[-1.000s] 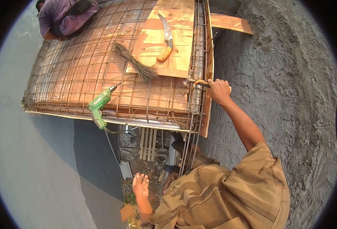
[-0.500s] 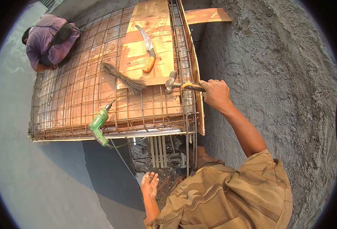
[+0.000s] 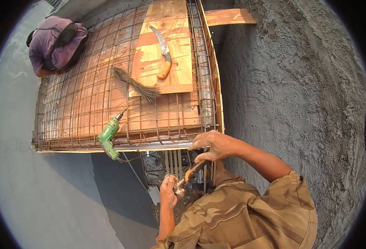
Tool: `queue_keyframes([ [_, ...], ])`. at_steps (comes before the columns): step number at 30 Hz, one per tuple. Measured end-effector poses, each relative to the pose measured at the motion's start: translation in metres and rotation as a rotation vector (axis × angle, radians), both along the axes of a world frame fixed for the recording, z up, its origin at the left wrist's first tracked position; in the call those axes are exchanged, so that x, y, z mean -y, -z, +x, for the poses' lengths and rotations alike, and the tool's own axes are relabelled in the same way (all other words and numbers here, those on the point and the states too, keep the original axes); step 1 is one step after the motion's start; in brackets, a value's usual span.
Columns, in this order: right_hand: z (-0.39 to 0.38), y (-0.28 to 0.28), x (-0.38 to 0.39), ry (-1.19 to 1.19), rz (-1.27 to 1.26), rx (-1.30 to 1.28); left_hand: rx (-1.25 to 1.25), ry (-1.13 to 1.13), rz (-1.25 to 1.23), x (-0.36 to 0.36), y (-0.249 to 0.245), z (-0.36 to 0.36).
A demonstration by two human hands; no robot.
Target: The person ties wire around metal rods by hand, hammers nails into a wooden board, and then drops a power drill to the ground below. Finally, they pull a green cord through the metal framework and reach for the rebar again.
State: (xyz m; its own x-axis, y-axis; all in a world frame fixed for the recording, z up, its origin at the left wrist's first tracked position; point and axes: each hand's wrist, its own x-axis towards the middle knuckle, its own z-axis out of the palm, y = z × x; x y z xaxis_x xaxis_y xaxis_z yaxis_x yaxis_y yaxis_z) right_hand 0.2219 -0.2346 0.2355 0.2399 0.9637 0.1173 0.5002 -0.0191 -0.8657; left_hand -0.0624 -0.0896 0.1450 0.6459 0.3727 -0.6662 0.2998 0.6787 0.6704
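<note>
A hammer (image 3: 190, 172) is now low, between my two hands, below the front edge of the formwork. My left hand (image 3: 168, 191) is wrapped round its metal head. Near the handle's end is my right hand (image 3: 212, 146), fingers spread, its thumb side close to the handle; whether it touches is unclear. On the rebar grid (image 3: 83, 99) lie a green drill (image 3: 108, 133), a bundle of tie wire (image 3: 137, 85) and a plywood sheet (image 3: 179, 50). A curved saw with an orange handle (image 3: 164, 69) rests on that sheet.
Another person (image 3: 58, 43) in a purple shirt crouches at the grid's far left corner. A rough cement wall (image 3: 291, 91) rises on the right. A short plank (image 3: 230, 16) sticks out at the top. Wooden strips and rubble show below the formwork's front edge.
The hammer has come down from above the formwork's right edge to my left hand, which has closed round its head. My right hand has moved down and left, and its fingers have opened.
</note>
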Motion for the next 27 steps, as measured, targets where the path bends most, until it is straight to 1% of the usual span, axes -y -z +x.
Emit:
queue_keyframes([
  [1,0.028,0.01,-0.008,0.256,-0.018,-0.055,-0.014,-0.02,-0.01,0.006,0.004,-0.007],
  [2,0.065,0.021,-0.015,0.551,-0.104,-0.12,-0.028,-0.041,-0.019,0.011,0.006,-0.014],
  [3,0.109,0.063,-0.017,0.847,0.001,0.054,-0.034,-0.066,-0.058,0.016,0.006,-0.021],
  [4,0.151,0.098,-0.016,1.073,-0.066,0.093,-0.038,-0.092,-0.097,0.02,0.006,-0.028],
  [5,0.183,0.109,-0.013,1.143,-0.31,0.023,-0.039,-0.121,-0.134,0.023,0.006,-0.034],
  [7,0.233,0.163,-0.014,1.255,-0.339,-0.286,-0.028,-0.166,-0.226,0.025,0.011,-0.047],
  [9,0.247,0.17,-0.021,1.274,-0.351,-0.187,-0.016,-0.214,-0.282,0.026,0.013,-0.056],
  [10,0.253,0.172,-0.022,1.246,-0.403,-0.176,-0.027,-0.27,-0.29,0.027,0.01,-0.056],
  [13,0.27,0.183,-0.022,1.229,-0.461,0.002,-0.039,-0.299,-0.258,0.023,0.013,-0.059],
  [14,0.277,0.184,-0.018,1.174,-0.494,0.023,-0.061,-0.296,-0.244,0.02,0.014,-0.06],
  [17,0.272,0.178,-0.029,1.244,-0.575,0.014,-0.082,-0.317,-0.192,0.017,0.011,-0.062],
  [18,0.272,0.176,-0.028,1.203,-0.607,0.058,-0.08,-0.324,-0.192,0.017,0.009,-0.065],
  [20,0.27,0.17,-0.025,1.214,-0.559,-0.001,-0.061,-0.343,-0.196,0.018,0.009,-0.067],
  [23,0.27,0.172,-0.021,1.199,-0.508,-0.087,-0.112,-0.38,-0.221,0.019,0.004,-0.076],
  [24,0.27,0.173,-0.018,1.195,-0.494,-0.115,-0.081,-0.362,-0.187,0.021,0.008,-0.082],
  [25,0.277,0.174,-0.016,1.186,-0.474,-0.134,-0.106,-0.376,-0.178,0.022,0.008,-0.083],
  [27,0.281,0.183,-0.018,1.254,-0.524,-0.024,-0.159,-0.424,-0.158,0.028,0.006,-0.091],
])
